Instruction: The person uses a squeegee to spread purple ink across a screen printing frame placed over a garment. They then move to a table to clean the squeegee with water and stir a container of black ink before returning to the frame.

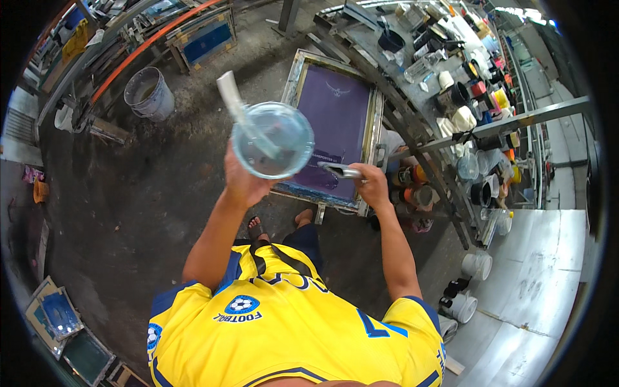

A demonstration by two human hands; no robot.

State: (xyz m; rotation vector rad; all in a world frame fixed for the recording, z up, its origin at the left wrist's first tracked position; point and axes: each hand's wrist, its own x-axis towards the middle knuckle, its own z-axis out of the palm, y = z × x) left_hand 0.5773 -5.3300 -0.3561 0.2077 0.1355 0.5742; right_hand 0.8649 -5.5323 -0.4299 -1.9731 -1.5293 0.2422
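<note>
My left hand (240,177) grips a clear plastic container (293,135) from below, with a whitish translucent strip (229,93) slanting out of it. My right hand (374,188) is closed on a metal tool (345,171), held just right of the container, over a purple screen (332,106) in a metal frame that stands ahead of me. Pale printing shows on the screen's surface. Part of the screen is hidden behind the container.
A cluttered rack (412,90) of cups, tubs and bottles runs along the right, above white buckets (476,264) beside a metal sheet (525,287). A grey bucket (148,93) stands back left near stacked frames (200,45); more frames (59,308) lie at the lower left.
</note>
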